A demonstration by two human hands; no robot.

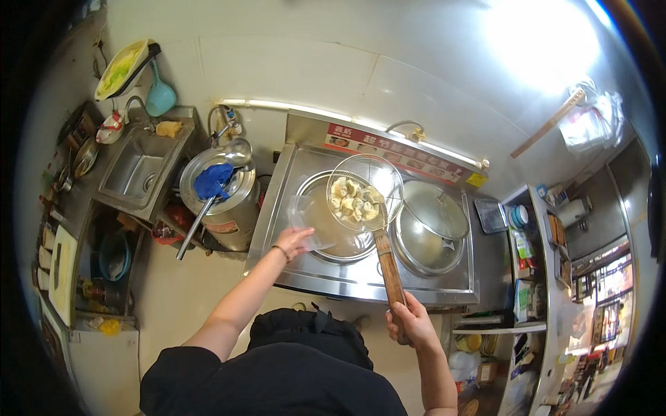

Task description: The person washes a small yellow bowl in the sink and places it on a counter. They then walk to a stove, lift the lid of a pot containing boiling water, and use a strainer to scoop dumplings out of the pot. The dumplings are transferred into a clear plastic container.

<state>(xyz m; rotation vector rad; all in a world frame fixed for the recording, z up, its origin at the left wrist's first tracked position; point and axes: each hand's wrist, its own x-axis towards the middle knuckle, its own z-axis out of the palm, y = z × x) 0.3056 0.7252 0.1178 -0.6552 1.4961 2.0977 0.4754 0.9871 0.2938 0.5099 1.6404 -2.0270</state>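
Note:
My right hand is closed around the wooden handle of a wire-mesh strainer. Several dumplings lie in the strainer, above a round pot of cloudy liquid set in the steel cooker. My left hand holds a clear plastic container by its near edge, over the left side of that pot and left of the strainer. The container looks tilted; whether anything is in it I cannot tell. A second pot is to the right, with a glass lid resting partly over it.
On the left stand a steel sink and a tall steel drum carrying a blue cloth and a long-handled ladle. A black tray and shelves are at the right. The cooker's front edge runs before me.

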